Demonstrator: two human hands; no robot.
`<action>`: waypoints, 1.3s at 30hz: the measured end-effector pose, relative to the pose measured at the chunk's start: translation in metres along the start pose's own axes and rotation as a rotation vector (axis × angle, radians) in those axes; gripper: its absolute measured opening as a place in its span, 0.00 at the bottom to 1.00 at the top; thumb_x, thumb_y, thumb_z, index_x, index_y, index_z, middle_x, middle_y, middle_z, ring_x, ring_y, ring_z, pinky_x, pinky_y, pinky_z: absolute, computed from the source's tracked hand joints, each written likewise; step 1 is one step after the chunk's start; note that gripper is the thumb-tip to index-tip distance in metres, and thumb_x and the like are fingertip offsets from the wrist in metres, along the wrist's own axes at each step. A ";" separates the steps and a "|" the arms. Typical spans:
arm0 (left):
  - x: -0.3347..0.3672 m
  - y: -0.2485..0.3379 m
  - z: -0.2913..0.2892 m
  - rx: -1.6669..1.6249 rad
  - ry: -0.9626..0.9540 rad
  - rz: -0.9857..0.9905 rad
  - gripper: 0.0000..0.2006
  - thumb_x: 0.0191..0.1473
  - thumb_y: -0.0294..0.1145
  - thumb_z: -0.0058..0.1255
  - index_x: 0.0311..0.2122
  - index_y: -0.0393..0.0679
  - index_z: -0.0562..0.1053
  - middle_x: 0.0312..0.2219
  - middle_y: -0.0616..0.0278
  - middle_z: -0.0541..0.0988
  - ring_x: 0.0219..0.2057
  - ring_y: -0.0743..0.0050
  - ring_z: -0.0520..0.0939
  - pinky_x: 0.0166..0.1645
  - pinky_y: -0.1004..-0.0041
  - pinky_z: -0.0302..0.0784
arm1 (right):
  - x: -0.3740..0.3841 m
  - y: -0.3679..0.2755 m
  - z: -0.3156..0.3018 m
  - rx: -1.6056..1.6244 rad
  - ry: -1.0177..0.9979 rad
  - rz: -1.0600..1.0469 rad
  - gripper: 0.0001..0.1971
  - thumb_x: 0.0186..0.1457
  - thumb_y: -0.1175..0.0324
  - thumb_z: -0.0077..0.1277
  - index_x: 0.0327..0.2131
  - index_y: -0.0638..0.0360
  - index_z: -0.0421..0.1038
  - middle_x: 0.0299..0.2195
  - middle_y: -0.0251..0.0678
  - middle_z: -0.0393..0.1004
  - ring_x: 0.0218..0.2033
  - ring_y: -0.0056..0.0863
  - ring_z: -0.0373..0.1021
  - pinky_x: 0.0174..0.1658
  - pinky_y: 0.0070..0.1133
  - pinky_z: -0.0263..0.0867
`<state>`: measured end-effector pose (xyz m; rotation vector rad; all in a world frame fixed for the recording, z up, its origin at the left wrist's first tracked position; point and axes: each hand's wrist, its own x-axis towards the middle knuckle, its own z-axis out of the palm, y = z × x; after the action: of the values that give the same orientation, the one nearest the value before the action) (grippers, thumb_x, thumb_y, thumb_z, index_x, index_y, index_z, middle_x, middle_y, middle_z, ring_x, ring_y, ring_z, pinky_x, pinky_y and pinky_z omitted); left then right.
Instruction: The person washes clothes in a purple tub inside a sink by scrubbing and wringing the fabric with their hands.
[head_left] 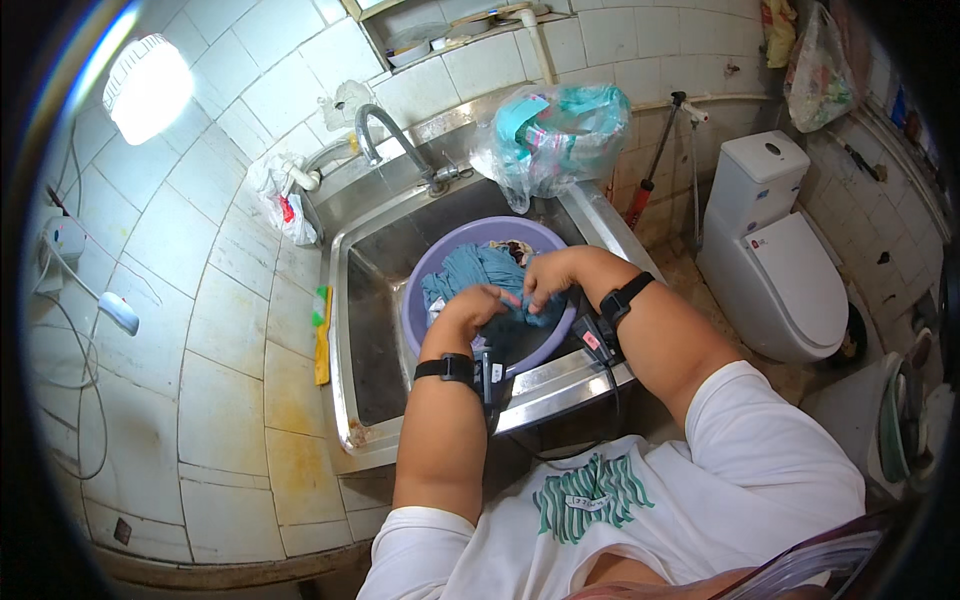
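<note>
A purple basin stands in the steel sink, with dark water in its near part. In it lies a bunched, wet blue-green cloth, and a patterned brown and cream fabric shows at its far side. My left hand is closed on the cloth near the basin's middle, fingers pointing right. Just to its right, my right hand pinches a fold of the same cloth, fingers pointing down. The two hands almost meet. Whether the cloth is one garment or several cannot be made out.
A curved faucet rises behind the basin. A clear plastic bag with teal contents sits on the sink's far right corner. A white plastic bag hangs at the left wall. To the right stands a white toilet with its lid down.
</note>
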<state>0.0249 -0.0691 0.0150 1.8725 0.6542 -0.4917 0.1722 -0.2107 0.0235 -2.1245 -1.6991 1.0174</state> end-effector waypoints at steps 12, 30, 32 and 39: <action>0.033 -0.050 0.004 0.256 -0.306 -0.380 0.24 0.49 0.41 0.58 0.51 0.43 0.72 0.46 0.58 0.76 0.46 0.67 0.74 0.50 0.64 0.68 | 0.010 0.008 0.011 -0.058 -0.332 0.133 0.25 0.53 0.42 0.49 0.43 0.51 0.78 0.48 0.31 0.74 0.51 0.31 0.67 0.55 0.29 0.58; -0.012 -0.003 0.008 0.571 -0.345 -0.069 0.23 0.46 0.37 0.63 0.47 0.41 0.74 0.41 0.62 0.78 0.43 0.71 0.73 0.48 0.73 0.66 | 0.016 0.006 0.013 -0.124 -0.340 0.095 0.33 0.52 0.42 0.50 0.51 0.61 0.69 0.52 0.45 0.69 0.53 0.37 0.64 0.54 0.29 0.58; 0.000 -0.033 -0.005 0.153 -0.168 -0.012 0.13 0.53 0.43 0.55 0.37 0.44 0.76 0.28 0.64 0.77 0.27 0.73 0.72 0.38 0.67 0.69 | 0.016 -0.007 0.011 -0.147 -0.353 0.074 0.34 0.51 0.42 0.50 0.52 0.61 0.69 0.52 0.46 0.69 0.53 0.38 0.65 0.54 0.30 0.59; -0.015 0.001 -0.004 -0.612 -0.039 0.289 0.11 0.57 0.39 0.51 0.38 0.42 0.72 0.29 0.66 0.78 0.30 0.76 0.77 0.39 0.74 0.71 | -0.008 -0.011 0.007 -0.175 -0.267 0.050 0.33 0.44 0.50 0.60 0.51 0.61 0.68 0.50 0.48 0.70 0.51 0.41 0.67 0.53 0.31 0.61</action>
<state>0.0148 -0.0687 0.0265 1.3392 0.4316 -0.1146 0.1586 -0.2163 0.0276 -2.2309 -1.9292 1.2583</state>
